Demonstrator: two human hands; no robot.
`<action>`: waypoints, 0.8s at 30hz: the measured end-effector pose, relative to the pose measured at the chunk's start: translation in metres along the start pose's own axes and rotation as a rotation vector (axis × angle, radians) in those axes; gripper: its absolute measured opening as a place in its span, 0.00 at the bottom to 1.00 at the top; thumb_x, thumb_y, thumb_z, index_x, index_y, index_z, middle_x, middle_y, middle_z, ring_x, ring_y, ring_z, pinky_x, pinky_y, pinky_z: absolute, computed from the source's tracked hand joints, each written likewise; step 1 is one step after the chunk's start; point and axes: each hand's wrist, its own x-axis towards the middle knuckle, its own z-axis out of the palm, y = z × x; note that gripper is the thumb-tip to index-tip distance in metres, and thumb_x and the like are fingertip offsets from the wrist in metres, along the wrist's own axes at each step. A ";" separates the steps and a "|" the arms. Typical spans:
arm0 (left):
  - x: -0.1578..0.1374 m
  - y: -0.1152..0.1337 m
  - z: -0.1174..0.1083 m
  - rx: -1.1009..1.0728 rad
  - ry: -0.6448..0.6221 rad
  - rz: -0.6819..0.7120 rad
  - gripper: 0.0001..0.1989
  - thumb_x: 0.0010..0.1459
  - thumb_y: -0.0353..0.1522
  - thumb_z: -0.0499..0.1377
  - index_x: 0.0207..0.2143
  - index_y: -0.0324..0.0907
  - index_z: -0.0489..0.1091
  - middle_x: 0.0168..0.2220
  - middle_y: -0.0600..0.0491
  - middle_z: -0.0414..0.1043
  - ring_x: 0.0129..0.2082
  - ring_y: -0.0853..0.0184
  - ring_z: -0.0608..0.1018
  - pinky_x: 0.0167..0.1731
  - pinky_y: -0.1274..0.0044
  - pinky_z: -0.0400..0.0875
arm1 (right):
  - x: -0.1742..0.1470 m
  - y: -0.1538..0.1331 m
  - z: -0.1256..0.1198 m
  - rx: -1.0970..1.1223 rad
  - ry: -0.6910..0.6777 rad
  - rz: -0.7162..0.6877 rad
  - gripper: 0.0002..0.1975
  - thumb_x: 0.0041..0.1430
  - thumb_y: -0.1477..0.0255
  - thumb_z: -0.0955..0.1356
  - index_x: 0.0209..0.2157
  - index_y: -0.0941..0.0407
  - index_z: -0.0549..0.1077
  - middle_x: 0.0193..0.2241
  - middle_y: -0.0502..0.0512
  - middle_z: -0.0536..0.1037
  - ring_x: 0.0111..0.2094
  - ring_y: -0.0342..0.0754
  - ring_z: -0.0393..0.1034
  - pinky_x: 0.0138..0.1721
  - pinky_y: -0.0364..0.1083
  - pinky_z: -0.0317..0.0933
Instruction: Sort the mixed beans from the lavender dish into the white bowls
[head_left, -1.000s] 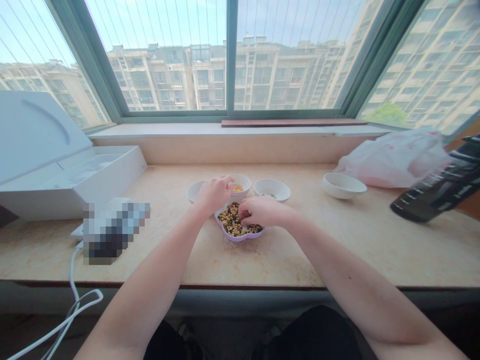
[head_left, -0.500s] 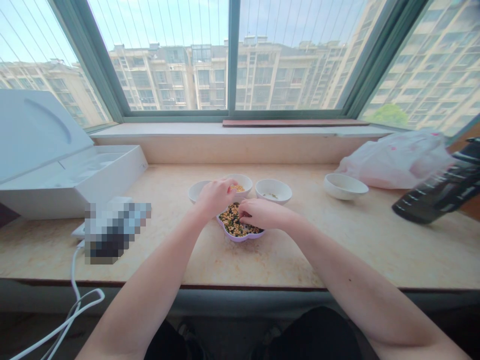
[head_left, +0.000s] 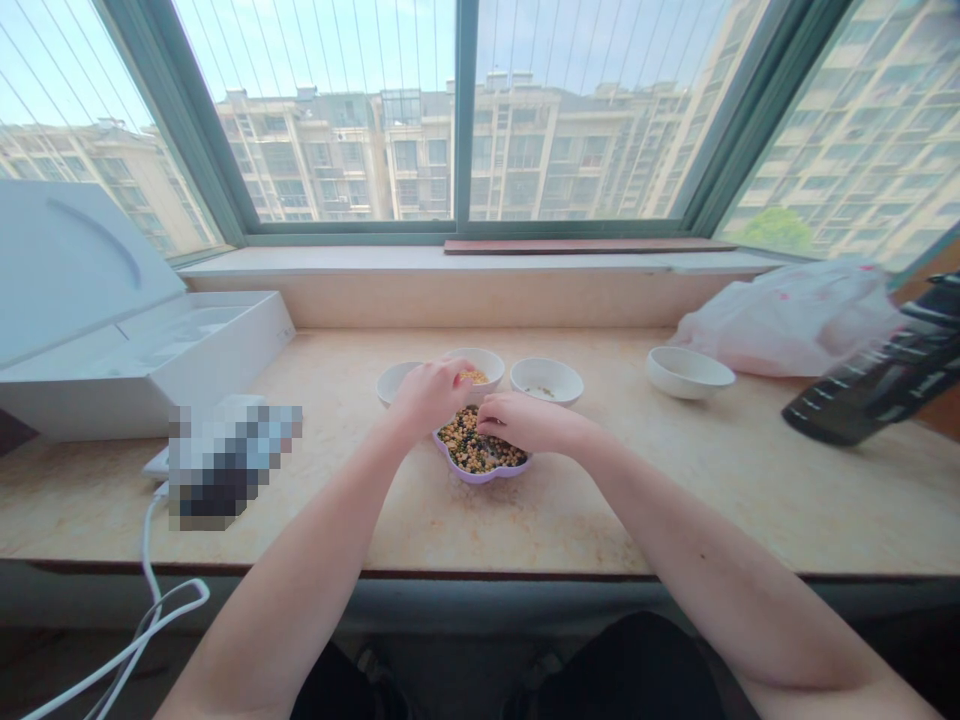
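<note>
A shallow purple dish (head_left: 480, 478) with a wavy rim holds mixed beans (head_left: 466, 448), yellow, black and green. Over its right side is my right hand (head_left: 517, 420), its fingers curled and fingertips together just above the beans. Any bean in that pinch is too small to make out. My left hand (head_left: 435, 392) hovers at the near edge of the middle white bowl (head_left: 489, 359), where yellow beans (head_left: 474, 377) lie. Its fingers are bent together, and what they hold, if anything, is hidden. A left white bowl (head_left: 390, 384) is partly covered by that hand.
Another white bowl (head_left: 562, 382) holds a few small green beans. Farther right stand a white bowl (head_left: 690, 375), a plastic bag (head_left: 795, 318) and a dark bottle (head_left: 847, 400). At left are an open white box (head_left: 217, 345), a blurred object (head_left: 225, 470) and a white cable (head_left: 150, 560).
My right hand has lifted slightly, its fingertips now a little higher over the beans. My left hand stays by the middle bowl.
</note>
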 end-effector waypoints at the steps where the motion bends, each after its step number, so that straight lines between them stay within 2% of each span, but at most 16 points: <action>1: 0.000 0.000 0.000 -0.005 0.004 -0.002 0.13 0.65 0.33 0.55 0.47 0.46 0.78 0.35 0.50 0.81 0.35 0.58 0.81 0.40 0.70 0.72 | 0.000 0.000 -0.002 0.016 0.002 0.011 0.14 0.64 0.73 0.65 0.23 0.55 0.71 0.25 0.52 0.74 0.25 0.44 0.64 0.28 0.46 0.55; 4: 0.001 -0.002 -0.001 -0.011 0.029 -0.010 0.13 0.65 0.32 0.55 0.45 0.45 0.78 0.31 0.51 0.80 0.33 0.61 0.80 0.38 0.72 0.72 | 0.000 -0.002 -0.008 0.150 -0.001 0.048 0.16 0.66 0.68 0.64 0.24 0.55 0.71 0.23 0.50 0.71 0.24 0.43 0.61 0.26 0.44 0.52; 7: 0.001 -0.003 -0.003 -0.030 0.050 -0.021 0.12 0.64 0.33 0.56 0.44 0.45 0.79 0.29 0.52 0.79 0.30 0.63 0.79 0.36 0.75 0.71 | 0.000 -0.005 -0.013 0.486 -0.019 0.103 0.18 0.66 0.60 0.64 0.26 0.56 0.70 0.21 0.48 0.66 0.22 0.41 0.56 0.24 0.43 0.49; 11: 0.000 -0.003 -0.007 -0.059 0.033 -0.039 0.12 0.64 0.33 0.57 0.45 0.45 0.79 0.30 0.53 0.80 0.28 0.65 0.78 0.34 0.75 0.70 | -0.002 -0.008 -0.022 0.948 -0.028 0.146 0.23 0.61 0.50 0.67 0.26 0.56 0.67 0.20 0.44 0.60 0.20 0.39 0.48 0.22 0.43 0.44; 14: -0.001 -0.001 -0.008 -0.062 0.014 -0.030 0.12 0.64 0.33 0.56 0.44 0.45 0.79 0.27 0.53 0.78 0.28 0.65 0.77 0.34 0.75 0.69 | -0.005 -0.010 -0.026 1.180 -0.025 0.158 0.23 0.59 0.51 0.69 0.26 0.56 0.66 0.20 0.43 0.58 0.21 0.39 0.47 0.22 0.42 0.44; 18: -0.001 -0.001 -0.006 -0.064 0.000 -0.024 0.12 0.64 0.34 0.56 0.43 0.45 0.79 0.26 0.54 0.77 0.27 0.65 0.77 0.33 0.76 0.68 | -0.008 -0.012 -0.030 1.403 -0.026 0.145 0.20 0.63 0.57 0.69 0.26 0.56 0.65 0.22 0.44 0.59 0.22 0.39 0.48 0.23 0.41 0.46; 24: 0.000 -0.001 -0.007 -0.039 -0.050 -0.075 0.14 0.65 0.33 0.54 0.46 0.45 0.79 0.30 0.53 0.79 0.29 0.67 0.77 0.33 0.77 0.66 | -0.008 -0.010 -0.032 1.581 -0.063 0.142 0.18 0.62 0.59 0.71 0.27 0.56 0.65 0.22 0.44 0.61 0.21 0.38 0.50 0.23 0.39 0.49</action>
